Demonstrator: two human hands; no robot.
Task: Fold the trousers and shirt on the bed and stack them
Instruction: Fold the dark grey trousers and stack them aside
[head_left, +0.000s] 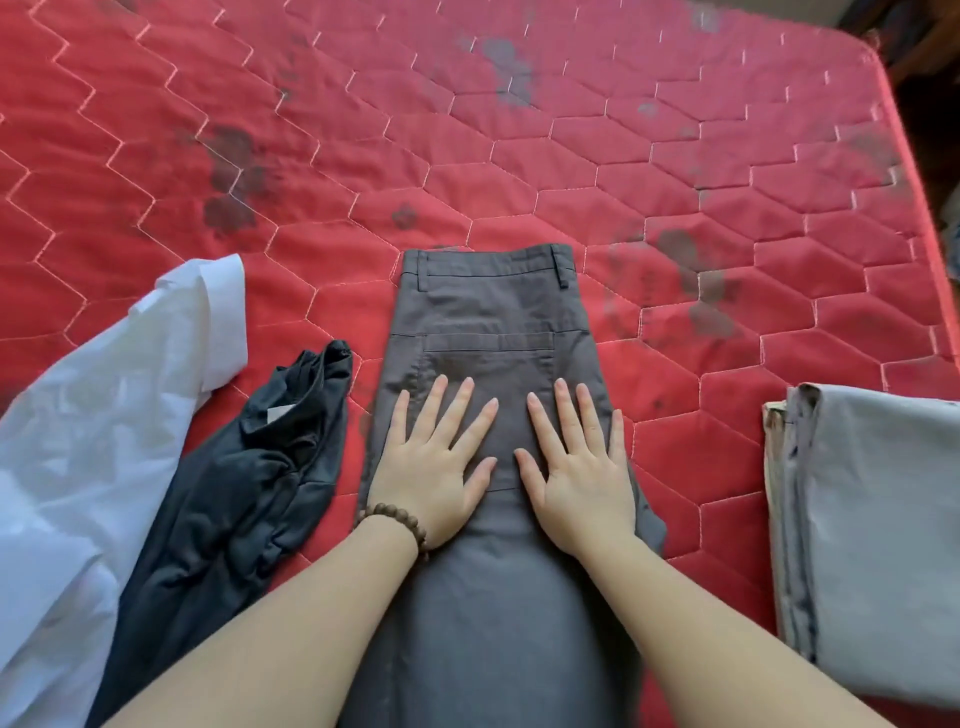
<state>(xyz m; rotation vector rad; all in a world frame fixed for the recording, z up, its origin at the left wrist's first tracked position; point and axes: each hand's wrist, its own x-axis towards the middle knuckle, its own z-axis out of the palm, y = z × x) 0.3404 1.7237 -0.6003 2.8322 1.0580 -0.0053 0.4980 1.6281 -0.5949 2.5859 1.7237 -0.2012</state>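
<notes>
Grey trousers lie folded lengthwise in the middle of the red mattress, waistband away from me, back pocket up. My left hand, with a bead bracelet at the wrist, rests flat on the seat with fingers spread. My right hand presses flat beside it, fingers also apart. Neither hand holds cloth. A white shirt lies crumpled at the left, its collar toward the middle of the bed.
A dark, shiny garment lies bunched between the white shirt and the trousers. A folded light grey garment sits at the right near the mattress edge. The mattress's right edge drops off to a dark floor.
</notes>
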